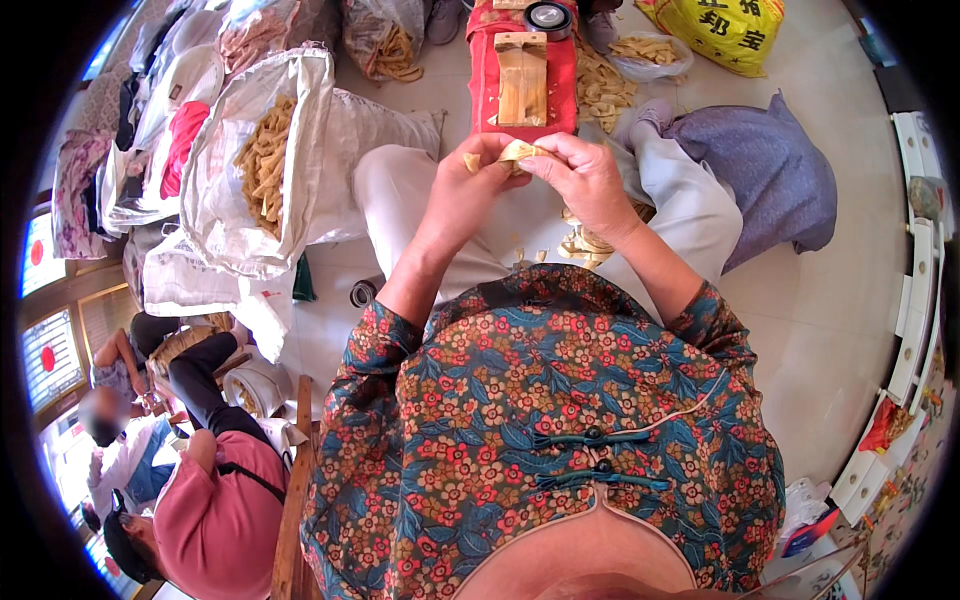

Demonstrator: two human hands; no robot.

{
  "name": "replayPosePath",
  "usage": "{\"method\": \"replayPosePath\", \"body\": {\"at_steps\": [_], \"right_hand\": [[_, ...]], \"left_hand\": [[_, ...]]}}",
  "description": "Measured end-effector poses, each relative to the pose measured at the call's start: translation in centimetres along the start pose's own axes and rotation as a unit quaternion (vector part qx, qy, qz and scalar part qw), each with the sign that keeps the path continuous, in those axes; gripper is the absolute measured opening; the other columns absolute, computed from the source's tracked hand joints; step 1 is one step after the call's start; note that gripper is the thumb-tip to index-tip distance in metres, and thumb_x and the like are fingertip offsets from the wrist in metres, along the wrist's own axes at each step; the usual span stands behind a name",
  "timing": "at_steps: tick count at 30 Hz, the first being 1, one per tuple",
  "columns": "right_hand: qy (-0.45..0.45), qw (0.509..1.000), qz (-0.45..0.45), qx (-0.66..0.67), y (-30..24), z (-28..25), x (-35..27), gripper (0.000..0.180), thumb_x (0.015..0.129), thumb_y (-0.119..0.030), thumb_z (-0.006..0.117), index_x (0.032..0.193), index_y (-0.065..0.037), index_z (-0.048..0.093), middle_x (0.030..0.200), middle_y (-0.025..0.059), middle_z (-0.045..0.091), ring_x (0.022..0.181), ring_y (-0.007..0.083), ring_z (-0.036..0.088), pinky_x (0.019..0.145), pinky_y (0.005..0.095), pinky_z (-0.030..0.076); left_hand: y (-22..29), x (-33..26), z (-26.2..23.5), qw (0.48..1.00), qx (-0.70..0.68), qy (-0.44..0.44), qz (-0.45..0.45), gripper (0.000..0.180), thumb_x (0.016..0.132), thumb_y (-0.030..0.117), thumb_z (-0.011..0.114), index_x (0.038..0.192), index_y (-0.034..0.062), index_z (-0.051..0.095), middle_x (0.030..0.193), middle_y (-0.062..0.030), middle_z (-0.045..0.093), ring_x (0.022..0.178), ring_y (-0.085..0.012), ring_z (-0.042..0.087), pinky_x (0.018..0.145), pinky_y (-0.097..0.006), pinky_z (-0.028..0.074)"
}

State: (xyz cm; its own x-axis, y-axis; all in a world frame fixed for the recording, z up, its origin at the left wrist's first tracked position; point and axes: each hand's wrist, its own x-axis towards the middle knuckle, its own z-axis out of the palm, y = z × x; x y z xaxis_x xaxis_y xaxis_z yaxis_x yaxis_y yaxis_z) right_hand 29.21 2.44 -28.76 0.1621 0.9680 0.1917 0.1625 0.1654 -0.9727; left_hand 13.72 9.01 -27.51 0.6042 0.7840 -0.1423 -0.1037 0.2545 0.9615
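Note:
Both my hands meet over my lap, at the near end of a red-covered bench [484, 75]. Between them is a pale yellow folded strip [518, 152], its material hard to make out. My left hand [468, 185] pinches one end, with a yellowish tip showing by its fingers. The thumb and fingers of my right hand [588, 180] close on the other end. Just beyond the hands, a wooden block [522, 85] with a curved notch lies on the red cover. A round black roll or tin [548, 18] sits behind it.
At left stands an open white sack [205, 190] of yellow folded pieces [265, 165]. More pieces [600, 90] lie right of the bench, near a yellow bag [715, 35]. Blue-grey cloth [765, 170] lies beside my right leg. Other people [225, 490] sit at lower left.

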Motion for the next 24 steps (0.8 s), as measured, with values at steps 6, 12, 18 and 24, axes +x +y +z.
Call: {"method": "replayPosePath", "body": {"at_steps": [6,12,18,24], "right_hand": [[-0.094,0.978,0.092,0.160,-1.2,0.3,-0.5,0.022,0.094,-0.021,0.054,0.097,-0.002,0.064,0.066,-0.0057,0.047,0.058,0.0027,0.041,0.051,0.0192,0.034],[-0.018,0.977,0.113,0.180,-0.3,0.6,0.2,0.017,0.094,-0.020,0.053,0.091,-0.004,0.059,0.068,-0.0050,0.049,0.059,0.0023,0.043,0.050,0.0175,0.035],[0.063,0.953,0.198,0.221,0.4,-0.1,1.0,0.017,0.091,-0.021,0.057,0.083,-0.007,0.055,0.069,-0.0049,0.050,0.058,0.0018,0.044,0.050,0.0178,0.038],[0.104,0.970,0.163,0.145,1.4,-1.8,2.1,0.019,0.090,-0.023,0.059,0.084,-0.006,0.054,0.068,-0.0036,0.051,0.058,0.0040,0.046,0.051,0.0210,0.040]], "left_hand": [[-1.1,0.5,-1.2,0.959,0.275,0.054,0.033,0.014,0.090,0.010,0.051,0.095,-0.0003,0.060,0.073,-0.0052,0.061,0.067,-0.0118,0.060,0.060,-0.025,0.048],[1.1,-0.8,0.5,0.993,0.115,-0.004,-0.017,0.026,0.094,0.023,0.048,0.086,-0.0001,0.057,0.060,-0.0034,0.055,0.052,-0.0110,0.053,0.050,-0.026,0.043],[1.1,-0.7,0.6,0.989,0.007,-0.090,-0.113,0.029,0.095,0.029,0.050,0.081,0.0042,0.054,0.059,0.0001,0.048,0.052,-0.0081,0.048,0.047,-0.021,0.038],[2.2,-0.6,0.0,0.987,0.144,-0.024,-0.072,0.023,0.093,0.024,0.053,0.084,0.0029,0.055,0.067,-0.0050,0.054,0.057,-0.0130,0.054,0.051,-0.025,0.042]]}}
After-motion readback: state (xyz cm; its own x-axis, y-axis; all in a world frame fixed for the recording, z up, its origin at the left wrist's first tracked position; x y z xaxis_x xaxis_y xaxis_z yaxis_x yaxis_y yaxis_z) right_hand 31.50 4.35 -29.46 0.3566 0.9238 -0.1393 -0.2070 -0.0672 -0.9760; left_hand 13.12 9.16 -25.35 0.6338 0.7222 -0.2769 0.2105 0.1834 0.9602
